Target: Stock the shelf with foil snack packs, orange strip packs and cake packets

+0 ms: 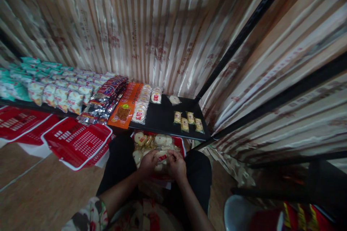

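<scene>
Both my hands reach down into a red basket (pixel 182 144) full of small wrapped round snack packets (pixel 160 139), held between my knees. My left hand (pixel 148 164) and my right hand (pixel 176 164) have their fingers closed on one white and red packet (pixel 162 157) between them. Just beyond the basket lies a low black shelf (pixel 162 117) with several small yellow packets (pixel 187 122), a row of round white snack packs (pixel 141 106) and an orange snack bag (pixel 125 106).
The shelf runs left with rows of red-silver bags (pixel 104 99), white packs (pixel 61 95) and teal packs (pixel 18 79). Empty red baskets (pixel 77 142) lie on the wooden floor at left. Striped curtain hangs behind and to the right. A white stool (pixel 238 213) stands at lower right.
</scene>
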The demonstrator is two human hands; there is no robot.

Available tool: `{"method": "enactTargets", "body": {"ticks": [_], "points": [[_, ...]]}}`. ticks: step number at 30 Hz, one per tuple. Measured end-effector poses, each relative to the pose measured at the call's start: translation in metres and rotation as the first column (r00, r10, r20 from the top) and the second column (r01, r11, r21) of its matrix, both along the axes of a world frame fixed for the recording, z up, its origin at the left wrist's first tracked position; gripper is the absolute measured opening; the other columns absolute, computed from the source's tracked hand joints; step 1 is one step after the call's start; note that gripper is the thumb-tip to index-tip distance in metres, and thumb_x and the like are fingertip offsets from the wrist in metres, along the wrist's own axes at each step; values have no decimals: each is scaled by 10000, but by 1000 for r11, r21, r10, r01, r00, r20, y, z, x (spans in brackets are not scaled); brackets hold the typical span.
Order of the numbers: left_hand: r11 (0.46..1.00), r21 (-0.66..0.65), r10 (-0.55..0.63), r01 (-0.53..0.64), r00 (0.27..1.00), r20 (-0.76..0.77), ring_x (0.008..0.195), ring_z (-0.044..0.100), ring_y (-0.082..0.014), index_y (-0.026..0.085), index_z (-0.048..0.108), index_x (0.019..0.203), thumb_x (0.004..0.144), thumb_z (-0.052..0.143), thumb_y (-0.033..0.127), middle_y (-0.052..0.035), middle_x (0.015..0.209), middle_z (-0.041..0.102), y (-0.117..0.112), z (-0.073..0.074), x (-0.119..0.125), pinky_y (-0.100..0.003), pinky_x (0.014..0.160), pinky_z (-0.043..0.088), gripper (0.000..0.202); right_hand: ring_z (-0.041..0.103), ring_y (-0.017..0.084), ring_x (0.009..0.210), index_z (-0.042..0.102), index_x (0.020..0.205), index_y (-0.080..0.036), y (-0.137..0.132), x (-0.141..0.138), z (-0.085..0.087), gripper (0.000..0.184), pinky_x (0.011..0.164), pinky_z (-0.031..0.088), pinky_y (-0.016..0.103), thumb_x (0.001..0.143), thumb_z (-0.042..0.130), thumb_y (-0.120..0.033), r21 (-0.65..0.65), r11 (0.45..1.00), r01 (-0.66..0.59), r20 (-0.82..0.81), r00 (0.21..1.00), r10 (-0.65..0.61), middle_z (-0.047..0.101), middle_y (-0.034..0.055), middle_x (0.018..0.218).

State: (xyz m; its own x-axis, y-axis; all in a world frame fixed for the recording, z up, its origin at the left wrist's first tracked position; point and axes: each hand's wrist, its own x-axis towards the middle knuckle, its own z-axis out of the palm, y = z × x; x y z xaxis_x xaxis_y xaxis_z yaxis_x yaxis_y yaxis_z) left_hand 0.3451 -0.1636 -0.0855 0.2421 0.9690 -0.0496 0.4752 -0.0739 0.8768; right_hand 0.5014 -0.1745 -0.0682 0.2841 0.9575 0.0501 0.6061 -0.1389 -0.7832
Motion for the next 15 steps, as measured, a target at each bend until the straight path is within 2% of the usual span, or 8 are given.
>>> {"method": "enactTargets", "body": {"ticks": [6,10,15], "points": [[999,-41,-26,27,999,31,934,585,-203,169,628,1007,800,415,334,-69,1001,667,6,16,-8,-294,847,427,340,600,181,727,675,807,-187,2,-1,2,275,725,476,306,692,511,-376,24,999,-22,-93,995,24,654,59,824],[993,-106,-47,50,999,24,869,607,-205,160,640,1006,758,472,292,-66,950,684,14,27,-16,-293,794,448,328,599,176,655,658,773,-187,3,-1,1,298,667,476,295,657,577,-449,-58,998,-30,-210,978,17,666,34,732],[986,-144,-83,90,995,53,791,603,-183,184,663,939,706,526,237,-26,857,688,27,30,-24,-267,723,455,276,579,161,602,638,701,-188,3,-2,-6,302,602,462,268,586,640,-467,-108,993,-38,-391,920,-8,645,7,632]]}}
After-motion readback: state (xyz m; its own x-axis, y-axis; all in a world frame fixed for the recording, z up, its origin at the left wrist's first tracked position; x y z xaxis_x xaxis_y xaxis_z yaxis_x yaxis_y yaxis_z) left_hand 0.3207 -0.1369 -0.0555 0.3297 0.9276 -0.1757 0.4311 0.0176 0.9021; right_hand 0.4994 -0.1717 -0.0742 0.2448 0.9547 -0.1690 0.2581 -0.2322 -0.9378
